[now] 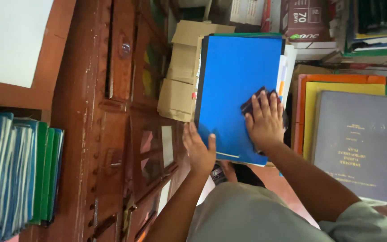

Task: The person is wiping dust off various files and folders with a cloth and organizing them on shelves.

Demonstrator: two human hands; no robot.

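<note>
Left hand (pixel 199 150) grips the near edge of the blue folder (pixel 238 89), which tops a paper stack. Right hand (pixel 265 121), fingers spread, presses a dark cloth (pixel 254 102) flat on the cover.

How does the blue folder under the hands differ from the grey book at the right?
The blue folder is bright blue with a plain cover; the grey book is dull grey with printed text. The left hand grips the folder's edge and the right hand presses a dark cloth on it; the book lies untouched on coloured folders. Both are flat, rectangular and face up.
</note>
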